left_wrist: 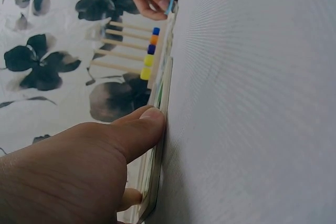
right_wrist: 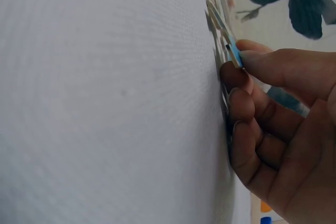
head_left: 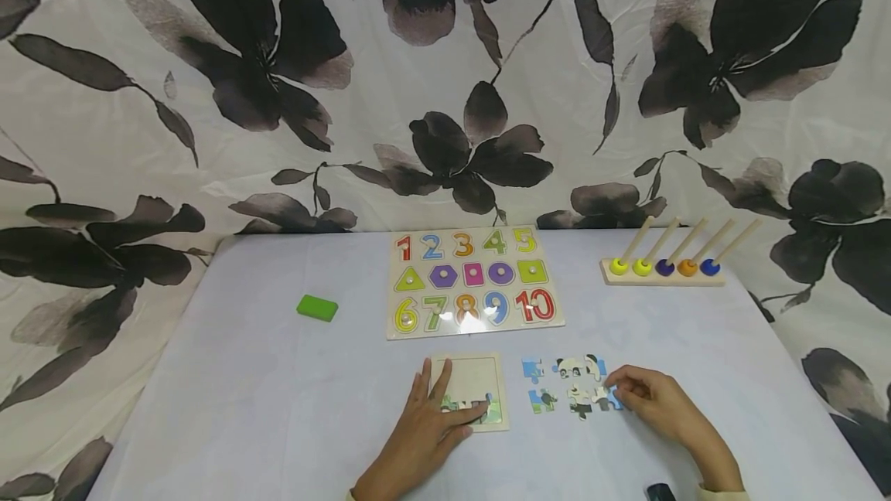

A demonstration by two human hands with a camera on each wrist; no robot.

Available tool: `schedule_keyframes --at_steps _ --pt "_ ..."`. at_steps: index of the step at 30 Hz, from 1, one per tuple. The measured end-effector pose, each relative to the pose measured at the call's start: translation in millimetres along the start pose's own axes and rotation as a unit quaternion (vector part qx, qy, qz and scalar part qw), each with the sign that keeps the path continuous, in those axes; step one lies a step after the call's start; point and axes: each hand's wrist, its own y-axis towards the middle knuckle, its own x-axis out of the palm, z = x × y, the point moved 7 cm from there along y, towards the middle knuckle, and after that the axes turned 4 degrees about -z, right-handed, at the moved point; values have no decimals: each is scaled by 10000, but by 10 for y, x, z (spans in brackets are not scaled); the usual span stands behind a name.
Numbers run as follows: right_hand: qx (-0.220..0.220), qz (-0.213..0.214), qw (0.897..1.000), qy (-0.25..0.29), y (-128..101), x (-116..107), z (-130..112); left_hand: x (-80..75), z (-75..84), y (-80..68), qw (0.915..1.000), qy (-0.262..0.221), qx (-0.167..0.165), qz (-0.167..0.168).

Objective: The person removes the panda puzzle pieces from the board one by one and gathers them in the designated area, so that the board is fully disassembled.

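Few pieces sat in the puzzle tray (head_left: pixel 476 377), lower centre; left hand (head_left: pixel 431 427) lay flat on it; right hand (head_left: pixel 650 400) pinched a blue piece (head_left: pixel 616 400); several loose pieces (head_left: pixel 567 385) remained.

Desk (head_left: pixel 278 408) is pale lavender-white; backdrop cloth (head_left: pixel 209 138) behind it is cream w/ big black-grey flowers. Number board (head_left: pixel 473 281) is light wood w/ multicolour digits & shapes, a green block (head_left: pixel 317 308) to its left, and a peg rack (head_left: pixel 664 265) to its right w/ yellow, yellow, blue, orange, blue beads. Puzzle pieces (head_left: pixel 571 386) in front of the board are blue, white, black & green.
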Motion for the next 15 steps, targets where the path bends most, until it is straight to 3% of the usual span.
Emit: schedule_keyframes --at_steps 15 --pt "93 147 9996 -220 16 4 -20 19 -5 0 10000 -32 61 -27"
